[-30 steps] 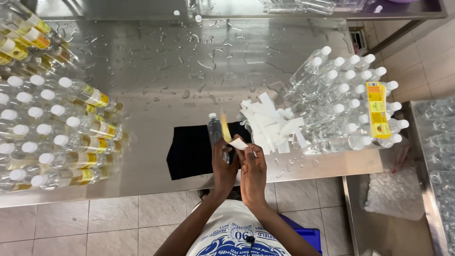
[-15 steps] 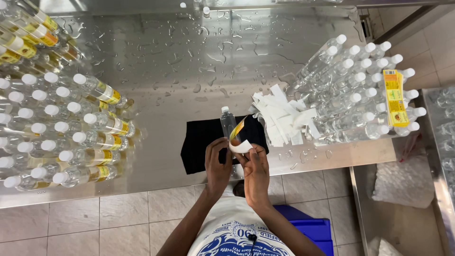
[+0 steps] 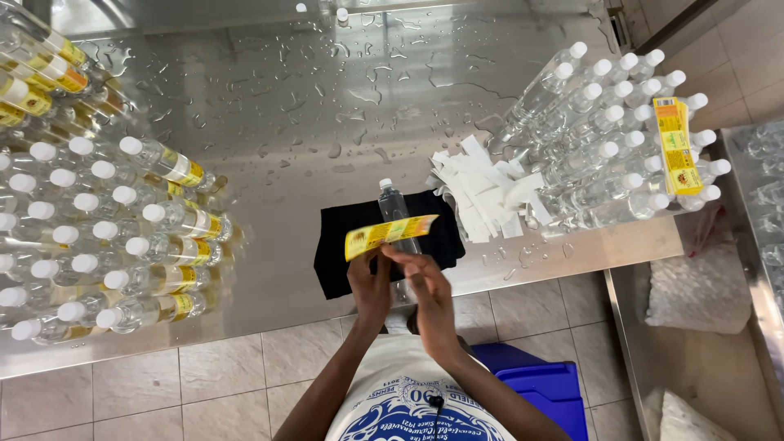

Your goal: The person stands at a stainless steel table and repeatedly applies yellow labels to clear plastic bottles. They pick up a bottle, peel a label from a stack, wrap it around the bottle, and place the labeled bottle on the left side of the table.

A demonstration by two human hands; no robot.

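Observation:
A clear plastic bottle [image 3: 394, 204] with a white cap lies on a black cloth [image 3: 343, 253] at the front edge of the wet steel table [image 3: 327, 106]. A yellow label strip [image 3: 389, 234] stretches flat across the bottle. My left hand [image 3: 369, 282] pinches the strip near its left end. My right hand [image 3: 418, 278] grips the strip at its lower middle, right beside the left hand. Both hands sit over the bottle's lower part, which they hide.
Several labelled bottles [image 3: 122, 237] lie stacked at the left. Unlabelled clear bottles [image 3: 604, 139] are piled at the right with a stack of yellow labels [image 3: 676, 147] on top. White backing strips [image 3: 490, 192] lie beside the cloth. A blue bin [image 3: 539, 384] stands on the tiled floor.
The yellow label, earlier held upright and partly curled with white backing near it, is now spread out flat and horizontal across the bottle. Both hands stay together at the bottle.

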